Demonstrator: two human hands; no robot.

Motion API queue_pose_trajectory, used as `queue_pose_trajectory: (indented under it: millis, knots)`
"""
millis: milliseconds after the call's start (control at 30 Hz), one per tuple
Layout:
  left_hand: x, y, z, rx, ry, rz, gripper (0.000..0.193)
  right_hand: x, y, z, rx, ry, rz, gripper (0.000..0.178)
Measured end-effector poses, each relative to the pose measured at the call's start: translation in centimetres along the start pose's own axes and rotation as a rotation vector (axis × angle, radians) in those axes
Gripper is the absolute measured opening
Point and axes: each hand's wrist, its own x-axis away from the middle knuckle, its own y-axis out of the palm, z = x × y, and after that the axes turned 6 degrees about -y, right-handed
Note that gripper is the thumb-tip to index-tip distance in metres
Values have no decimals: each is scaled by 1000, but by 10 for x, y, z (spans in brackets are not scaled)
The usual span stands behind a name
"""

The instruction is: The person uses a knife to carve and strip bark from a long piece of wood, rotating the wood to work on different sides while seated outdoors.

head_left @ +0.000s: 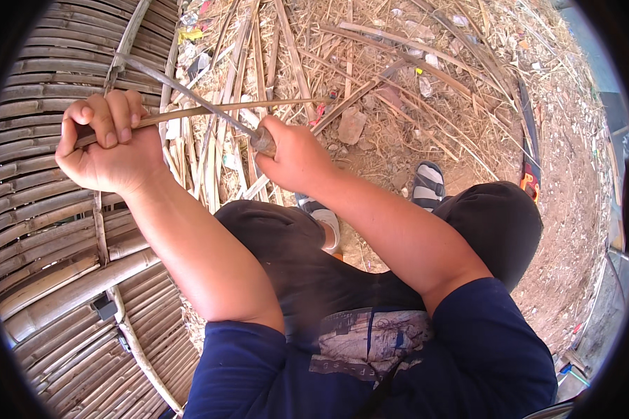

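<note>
My left hand is raised at the left, its fingers curled round one end of a thin bamboo strip. The strip runs to the right, tapering over the littered ground. In my right hand is the short handle of a long, narrow-bladed knife, gripped in a closed fist. Its grey blade points up and to the left, crossing the strip between my two hands. Whether blade and strip touch at the crossing, I cannot tell.
A wall of bamboo slats stands close on the left. Split bamboo pieces, straw and scraps litter the ground ahead, with a flat stone among them. A handsaw with an orange-red handle lies beside my right knee. My sandalled feet are below.
</note>
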Motion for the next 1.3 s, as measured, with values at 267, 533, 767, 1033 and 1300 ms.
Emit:
queue_pose_trajectory:
  millis: [267, 533, 767, 1033, 1300]
  knots:
    - [2, -6, 0, 21, 5, 12, 19, 23, 6, 94, 230, 338, 86, 34]
    - [5, 2, 1, -19, 23, 0, 19, -1, 6, -23, 52, -85, -43, 32]
    - [8, -14, 1, -18, 64, 182, 24, 7, 29, 1, 79, -87, 23, 38]
    - [8, -5, -1, 7, 80, 175, 21, 6, -9, -48, 150, -56, -92, 36]
    - [6, 4, -5, -114, 158, 272, 21, 7, -11, -39, 169, 30, -66, 39]
